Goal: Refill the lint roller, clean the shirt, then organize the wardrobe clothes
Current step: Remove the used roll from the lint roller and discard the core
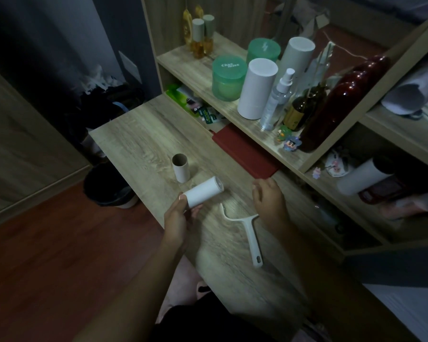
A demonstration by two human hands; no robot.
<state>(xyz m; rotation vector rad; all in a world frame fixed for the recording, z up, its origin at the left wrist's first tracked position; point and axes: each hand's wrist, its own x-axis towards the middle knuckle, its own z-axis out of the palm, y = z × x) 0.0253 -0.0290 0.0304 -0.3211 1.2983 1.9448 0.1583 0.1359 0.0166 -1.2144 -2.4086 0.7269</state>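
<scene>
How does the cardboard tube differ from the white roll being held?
The bare brown cardboard tube stands upright on the wooden table, untouched; the white paper roll lies tilted, held in the left hand. The tube is thinner and brownish, the roll thicker and white. Both are short cylinders.

Refill roll (204, 195) white, roller handle (251, 239) white, cardboard core (181, 167) dull beige; table (139, 139) pale wood-grain, floor (47, 243) reddish-brown, bin (106, 186) black; jars (229, 79) mint-green, tall bottle (344, 102) glossy dark red, flat case (245, 150) dark red.
</scene>
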